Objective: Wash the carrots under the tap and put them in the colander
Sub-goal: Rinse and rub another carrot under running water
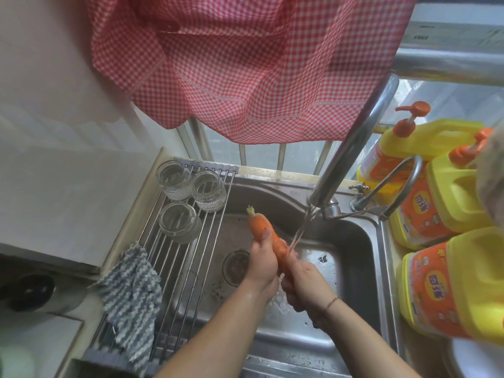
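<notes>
Orange carrot (262, 224) juts above both hands' grip.

A steel sink (351, 241) set in the counter carries a roll-up rack (174, 257) across its left side — on it three glass jars (180, 222) and a striped cloth (133, 298) — with yellow detergent bottles (450, 290) standing along its right edge.

An orange carrot (268, 238) with a pale green top is showing in the grip; left of it a blue-and-white striped cloth (131, 298) is lying, right yellow bottles (447, 192) with orange labels, above a red-and-white checked curtain (245, 64).
</notes>
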`<state>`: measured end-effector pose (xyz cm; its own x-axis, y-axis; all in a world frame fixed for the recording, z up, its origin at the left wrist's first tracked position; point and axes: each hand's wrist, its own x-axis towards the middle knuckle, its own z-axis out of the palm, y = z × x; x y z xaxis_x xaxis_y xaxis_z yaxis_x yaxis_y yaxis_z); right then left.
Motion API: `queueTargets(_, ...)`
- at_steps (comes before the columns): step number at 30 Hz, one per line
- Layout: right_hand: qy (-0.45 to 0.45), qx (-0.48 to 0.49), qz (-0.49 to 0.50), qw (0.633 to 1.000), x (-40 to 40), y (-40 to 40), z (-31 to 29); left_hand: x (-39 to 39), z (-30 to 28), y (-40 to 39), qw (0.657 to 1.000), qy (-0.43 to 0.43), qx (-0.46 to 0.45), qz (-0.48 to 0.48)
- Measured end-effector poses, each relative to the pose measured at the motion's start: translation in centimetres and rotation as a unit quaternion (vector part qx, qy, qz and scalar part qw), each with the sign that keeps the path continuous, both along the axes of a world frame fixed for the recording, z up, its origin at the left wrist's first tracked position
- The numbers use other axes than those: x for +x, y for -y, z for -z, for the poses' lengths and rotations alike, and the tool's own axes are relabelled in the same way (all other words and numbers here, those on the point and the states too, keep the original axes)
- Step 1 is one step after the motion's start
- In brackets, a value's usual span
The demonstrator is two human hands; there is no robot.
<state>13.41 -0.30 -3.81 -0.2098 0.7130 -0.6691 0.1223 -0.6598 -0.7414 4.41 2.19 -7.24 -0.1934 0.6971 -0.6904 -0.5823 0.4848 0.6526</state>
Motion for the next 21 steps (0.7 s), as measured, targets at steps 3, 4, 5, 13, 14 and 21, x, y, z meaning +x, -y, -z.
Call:
queueTargets(3,0.123,0.119,-0.075,0.982,0.3,0.9,0.3,-0.3,0.0,-0.8,0.998,0.029,-0.010,-0.060)
queueTargets(4,0.185,0.167,-0.102,0.963,0.5,1.3,0.5,-0.5,-0.1,-1.1,0.996,0.040,-0.008,-0.079)
queueTargets(5,0.228,0.203,-0.114,0.946,0.8,1.6,0.8,-0.7,-0.1,-1.4,0.994,0.051,-0.007,-0.092)
queueTargets(13,0.375,0.263,-0.108,0.882,1.9,2.1,0.9,-0.8,-0.6,-1.2,0.991,0.057,0.007,-0.123)
queueTargets(14,0.403,0.271,-0.128,0.865,1.7,2.2,0.7,-0.8,-0.7,-1.2,0.989,0.058,0.003,-0.134)
queueTargets(21,0.280,0.325,-0.094,0.898,0.8,0.8,0.4,-0.9,-0.7,-0.4,0.980,0.064,-0.005,-0.191)
